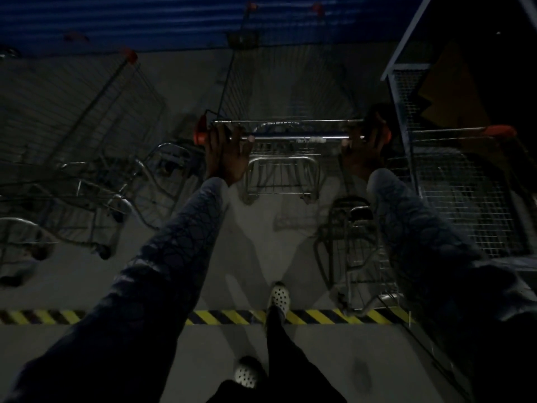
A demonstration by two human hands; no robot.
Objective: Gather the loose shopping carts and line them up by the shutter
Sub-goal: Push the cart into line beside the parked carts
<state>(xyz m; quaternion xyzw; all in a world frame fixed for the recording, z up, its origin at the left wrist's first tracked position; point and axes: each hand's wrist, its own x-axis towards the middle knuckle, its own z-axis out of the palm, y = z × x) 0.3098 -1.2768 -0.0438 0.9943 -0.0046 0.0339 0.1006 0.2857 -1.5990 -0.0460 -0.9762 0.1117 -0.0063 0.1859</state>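
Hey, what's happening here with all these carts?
A person grips the handle of the middle shopping cart with left hand and right hand, its front facing the blue shutter. The left cart stands angled nearby; the right cart sits close alongside. One shoe is past the striped floor tape.

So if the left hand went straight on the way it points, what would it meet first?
The left hand grips the silver handle bar of the wire shopping cart, so that cart's basket comes first; the blue ribbed shutter lies beyond, depth unclear.
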